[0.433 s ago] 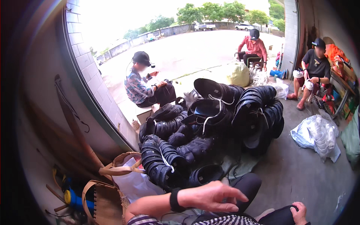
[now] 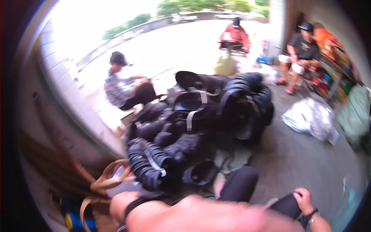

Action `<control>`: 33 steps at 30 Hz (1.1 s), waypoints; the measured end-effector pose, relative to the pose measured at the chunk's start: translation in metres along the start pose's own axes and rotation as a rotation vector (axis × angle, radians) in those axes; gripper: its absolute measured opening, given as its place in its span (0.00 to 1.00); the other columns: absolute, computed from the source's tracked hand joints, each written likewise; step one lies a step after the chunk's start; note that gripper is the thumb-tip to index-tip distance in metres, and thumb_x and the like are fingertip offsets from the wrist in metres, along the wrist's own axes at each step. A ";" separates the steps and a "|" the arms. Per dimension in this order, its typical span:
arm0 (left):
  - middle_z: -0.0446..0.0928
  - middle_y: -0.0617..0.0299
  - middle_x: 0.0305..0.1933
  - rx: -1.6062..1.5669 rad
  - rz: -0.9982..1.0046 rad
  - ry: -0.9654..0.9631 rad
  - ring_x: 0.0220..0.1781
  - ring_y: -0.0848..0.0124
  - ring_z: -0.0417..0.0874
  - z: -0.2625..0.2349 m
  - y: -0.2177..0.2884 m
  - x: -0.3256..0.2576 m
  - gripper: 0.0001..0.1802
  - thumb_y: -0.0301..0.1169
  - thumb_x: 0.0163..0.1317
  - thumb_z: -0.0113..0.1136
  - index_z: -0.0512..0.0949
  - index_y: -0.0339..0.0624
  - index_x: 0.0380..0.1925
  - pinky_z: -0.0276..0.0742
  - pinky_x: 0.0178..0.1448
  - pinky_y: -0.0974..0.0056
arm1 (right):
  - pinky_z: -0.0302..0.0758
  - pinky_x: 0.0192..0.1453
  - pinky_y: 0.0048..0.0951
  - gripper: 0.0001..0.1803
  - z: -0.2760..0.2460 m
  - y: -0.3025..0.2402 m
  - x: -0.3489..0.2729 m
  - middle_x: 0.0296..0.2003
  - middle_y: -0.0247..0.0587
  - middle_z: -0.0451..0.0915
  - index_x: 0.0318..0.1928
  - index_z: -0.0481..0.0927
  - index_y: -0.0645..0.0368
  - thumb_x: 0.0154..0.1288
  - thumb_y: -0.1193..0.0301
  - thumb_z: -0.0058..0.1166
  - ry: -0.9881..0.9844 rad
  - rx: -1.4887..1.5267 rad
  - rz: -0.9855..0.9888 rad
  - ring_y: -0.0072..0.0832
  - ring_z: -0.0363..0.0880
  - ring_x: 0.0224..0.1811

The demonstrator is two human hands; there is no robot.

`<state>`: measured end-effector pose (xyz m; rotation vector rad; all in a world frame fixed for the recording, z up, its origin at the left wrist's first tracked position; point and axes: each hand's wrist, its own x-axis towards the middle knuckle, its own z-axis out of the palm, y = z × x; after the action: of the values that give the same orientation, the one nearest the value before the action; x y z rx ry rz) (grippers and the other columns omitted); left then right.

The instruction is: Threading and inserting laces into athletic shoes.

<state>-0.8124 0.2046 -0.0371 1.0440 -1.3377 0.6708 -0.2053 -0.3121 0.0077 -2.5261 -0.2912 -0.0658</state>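
Observation:
My left hand (image 2: pixel 208 214) stretches across the front of the view, close up and smeared by motion, so its fingers cannot be made out. A dark band circles the left wrist. My right hand (image 2: pixel 304 200) rests on my right knee with its fingers laid over it, holding nothing, and a dark watch (image 2: pixel 308 216) is on that wrist. Beyond my knees lies a big heap of what look like black caps (image 2: pixel 243 108), nested in rows and tied with white strips. A single loose black cap (image 2: pixel 201 173) lies nearest my left knee.
Woven baskets (image 2: pixel 110 178) and a blue item (image 2: pixel 79 221) stand at the lower left. White plastic bags (image 2: pixel 311 118) lie on the floor to the right, beside a green sack (image 2: pixel 354 116). Three people sit around the far side; a pale yellow sack (image 2: pixel 224 65) stands near the doorway.
My head view has swung right, so the scene sits further left. My left hand has come nearer the camera and blurred. More of my right forearm and its watch shows.

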 end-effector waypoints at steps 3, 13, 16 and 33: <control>0.80 0.41 0.39 -0.026 -0.089 0.048 0.37 0.57 0.83 -0.077 -0.019 0.015 0.38 0.60 0.64 0.48 0.82 0.29 0.42 0.79 0.41 0.63 | 0.75 0.52 0.36 0.11 0.000 -0.011 0.007 0.39 0.43 0.83 0.35 0.84 0.59 0.55 0.65 0.60 -0.017 -0.023 -0.042 0.40 0.81 0.45; 0.79 0.35 0.42 0.011 -0.375 0.001 0.40 0.55 0.82 -0.158 -0.440 0.448 0.37 0.58 0.68 0.41 0.83 0.31 0.41 0.80 0.46 0.61 | 0.76 0.52 0.36 0.12 0.000 -0.012 0.003 0.40 0.37 0.84 0.35 0.85 0.55 0.56 0.61 0.60 0.000 -0.068 0.044 0.37 0.80 0.46; 0.78 0.32 0.43 -0.193 -0.350 -0.059 0.42 0.52 0.81 -0.154 -0.460 0.451 0.37 0.57 0.70 0.37 0.83 0.32 0.41 0.78 0.49 0.59 | 0.75 0.50 0.36 0.11 -0.003 -0.003 -0.004 0.40 0.36 0.84 0.35 0.84 0.54 0.56 0.62 0.60 0.037 -0.100 0.040 0.36 0.80 0.45; 0.78 0.36 0.44 -0.631 -0.136 -0.015 0.48 0.52 0.79 -0.080 -0.534 0.417 0.26 0.45 0.69 0.48 0.84 0.32 0.33 0.73 0.53 0.55 | 0.70 0.55 0.39 0.07 -0.005 0.001 -0.044 0.40 0.38 0.83 0.34 0.84 0.55 0.55 0.69 0.59 0.264 -0.227 -0.007 0.36 0.78 0.49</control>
<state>-0.2406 -0.0195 0.2594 0.6157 -1.3502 0.1134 -0.2485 -0.3241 0.0069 -2.7000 -0.1951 -0.4540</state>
